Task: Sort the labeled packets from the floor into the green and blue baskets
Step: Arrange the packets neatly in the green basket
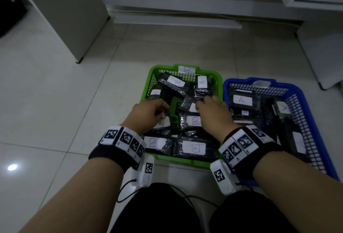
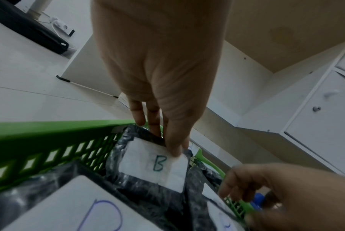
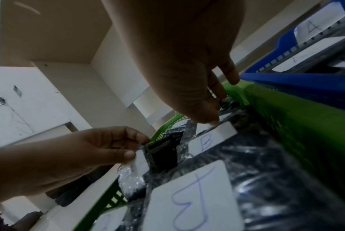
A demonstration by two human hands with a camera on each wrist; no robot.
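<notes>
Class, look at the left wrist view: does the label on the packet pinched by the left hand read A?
No. The packet pinched by the left hand over the green basket bears a white label marked B.

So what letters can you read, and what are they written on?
"B": tag on the green basket's back rim, faint.
"B": white labels on the black packets inside it.
"B": label on the packet the left hand pinches.
"A": labels on packets in the blue basket.
Blue basket's rim tag: unreadable.
</notes>
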